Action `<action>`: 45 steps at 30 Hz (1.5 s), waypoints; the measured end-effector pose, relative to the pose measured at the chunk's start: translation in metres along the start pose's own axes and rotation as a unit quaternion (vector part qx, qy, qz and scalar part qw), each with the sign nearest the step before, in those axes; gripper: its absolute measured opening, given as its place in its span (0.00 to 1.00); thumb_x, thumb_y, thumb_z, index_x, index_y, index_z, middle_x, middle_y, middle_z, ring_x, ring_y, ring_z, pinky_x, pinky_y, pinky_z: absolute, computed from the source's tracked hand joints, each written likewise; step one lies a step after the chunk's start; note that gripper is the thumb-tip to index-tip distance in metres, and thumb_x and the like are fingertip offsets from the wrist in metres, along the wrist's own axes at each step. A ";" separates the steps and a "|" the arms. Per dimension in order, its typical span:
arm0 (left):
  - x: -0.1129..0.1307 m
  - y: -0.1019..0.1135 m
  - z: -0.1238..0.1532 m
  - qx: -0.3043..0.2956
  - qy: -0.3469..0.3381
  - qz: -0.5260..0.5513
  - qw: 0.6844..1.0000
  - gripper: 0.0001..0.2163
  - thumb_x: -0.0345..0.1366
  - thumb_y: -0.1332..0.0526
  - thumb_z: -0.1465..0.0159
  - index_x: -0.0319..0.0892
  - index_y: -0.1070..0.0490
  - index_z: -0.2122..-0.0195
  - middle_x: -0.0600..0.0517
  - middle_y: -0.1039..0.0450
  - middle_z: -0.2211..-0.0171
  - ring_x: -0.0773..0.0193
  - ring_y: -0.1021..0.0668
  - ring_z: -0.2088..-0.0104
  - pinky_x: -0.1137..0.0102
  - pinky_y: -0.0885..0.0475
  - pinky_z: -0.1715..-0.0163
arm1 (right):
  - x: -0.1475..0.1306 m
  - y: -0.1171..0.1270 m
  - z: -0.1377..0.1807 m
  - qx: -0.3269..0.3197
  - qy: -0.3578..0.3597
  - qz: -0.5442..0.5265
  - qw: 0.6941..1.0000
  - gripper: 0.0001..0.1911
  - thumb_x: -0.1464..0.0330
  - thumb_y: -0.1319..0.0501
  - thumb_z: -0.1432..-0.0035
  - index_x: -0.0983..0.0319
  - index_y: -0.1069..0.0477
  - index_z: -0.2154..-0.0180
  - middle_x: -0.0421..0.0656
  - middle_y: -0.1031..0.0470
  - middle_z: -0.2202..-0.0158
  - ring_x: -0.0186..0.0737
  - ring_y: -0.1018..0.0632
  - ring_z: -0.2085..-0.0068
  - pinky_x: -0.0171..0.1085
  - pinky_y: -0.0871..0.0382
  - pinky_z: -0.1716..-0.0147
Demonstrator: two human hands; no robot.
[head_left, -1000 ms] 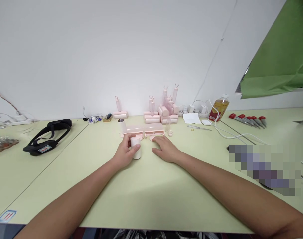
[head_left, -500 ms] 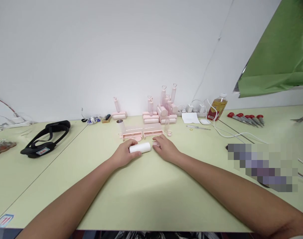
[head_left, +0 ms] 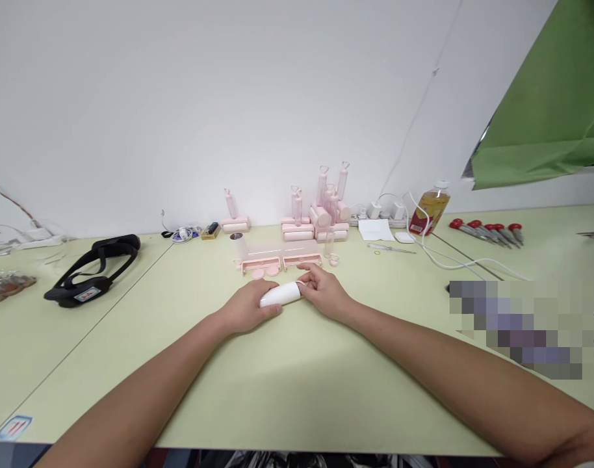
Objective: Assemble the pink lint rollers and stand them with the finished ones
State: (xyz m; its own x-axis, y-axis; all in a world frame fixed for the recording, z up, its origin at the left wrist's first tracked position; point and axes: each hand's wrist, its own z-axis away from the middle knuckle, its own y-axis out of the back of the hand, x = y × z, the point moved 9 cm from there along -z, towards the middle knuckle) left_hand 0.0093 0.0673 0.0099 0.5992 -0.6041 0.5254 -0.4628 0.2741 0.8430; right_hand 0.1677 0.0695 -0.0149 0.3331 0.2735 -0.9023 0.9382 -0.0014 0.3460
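1. Since half a second ago, our right hand [head_left: 327,292] has been moving in against the end of the white roll [head_left: 280,296], and the roll is now tilting a little, its right end higher.
2. Our left hand [head_left: 245,307] is clamping the roll's left part, the thumb lying along its near side and the fingers going around the far side, partly hidden.
3. Our right thumb and fingers are pinching a pink disc [head_left: 303,283] at the roll's right end, while the index finger is reaching out above; the exact fingertip contact is hidden.
4. Our forearms are slanting inward from the two lower corners, bringing both hands nearly together over the pale green table [head_left: 297,370].
5. We are holding the roll just in front of two open pink cases [head_left: 302,261], with two loose pink discs [head_left: 273,270] lying near our left fingers.
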 end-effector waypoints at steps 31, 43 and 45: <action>0.003 0.004 0.001 0.053 -0.092 0.105 0.989 0.22 0.46 0.46 0.34 0.43 0.41 0.41 0.45 0.32 0.47 0.54 0.28 0.50 0.63 0.33 0.49 | -0.033 0.008 0.011 0.062 0.140 -0.029 0.988 0.14 0.62 0.42 0.39 0.58 0.34 0.52 0.43 0.34 0.60 0.33 0.30 0.70 0.34 0.33 0.73; -0.002 0.006 0.001 0.064 -0.071 0.098 0.991 0.21 0.46 0.46 0.34 0.43 0.41 0.43 0.46 0.32 0.48 0.56 0.28 0.52 0.64 0.33 0.53 | -0.021 -0.008 0.014 -0.032 0.042 -0.092 0.994 0.20 0.70 0.41 0.46 0.58 0.38 0.50 0.33 0.38 0.75 0.30 0.37 0.78 0.32 0.42 0.77; -0.004 0.005 0.001 0.056 -0.066 0.098 0.991 0.19 0.46 0.47 0.34 0.43 0.39 0.45 0.47 0.30 0.51 0.57 0.27 0.54 0.65 0.32 0.55 | -0.020 -0.021 0.017 -0.102 0.030 -0.092 0.990 0.18 0.70 0.41 0.46 0.58 0.36 0.52 0.32 0.39 0.78 0.30 0.37 0.78 0.32 0.42 0.77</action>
State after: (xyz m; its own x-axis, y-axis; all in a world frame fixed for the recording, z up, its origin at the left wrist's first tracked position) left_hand 0.0039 0.0699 0.0121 0.4026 -0.6421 0.6524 -0.6356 0.3167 0.7040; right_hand 0.1433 0.0478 -0.0081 0.1462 0.3082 -0.9400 0.9420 0.2467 0.2274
